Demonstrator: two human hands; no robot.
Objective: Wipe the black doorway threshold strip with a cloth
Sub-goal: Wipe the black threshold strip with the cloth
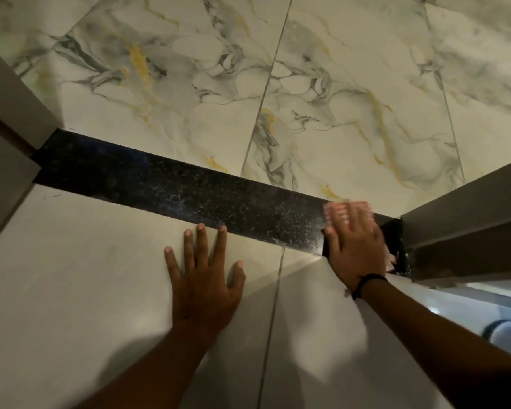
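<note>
Across the doorway, between plain grey floor tiles (86,276) on the near side and marble-patterned tiles (189,98) with grey and yellow veining on the far side, runs the black threshold strip (189,190), speckled and dusty-looking along most of its length. At its right end, just beside the grey door frame (466,208), a pale pink-and-white cloth (341,209) lies on the strip, blurred, with a small corner also showing below the palm near the frame's foot. The right hand (356,249) lies flat on top of this cloth, fingers together and stretched forward, pressing it down onto the strip; a black band (366,283) circles the wrist, and the forearm reaches in from the lower right. The left hand (205,276) holds nothing: it is spread wide, palm down on the grey tile just short of the strip, its middle fingertips (222,230) touching the strip's near edge, arm extended from the bottom of the view. At far left stands the other grey door jamb (9,143).
</note>
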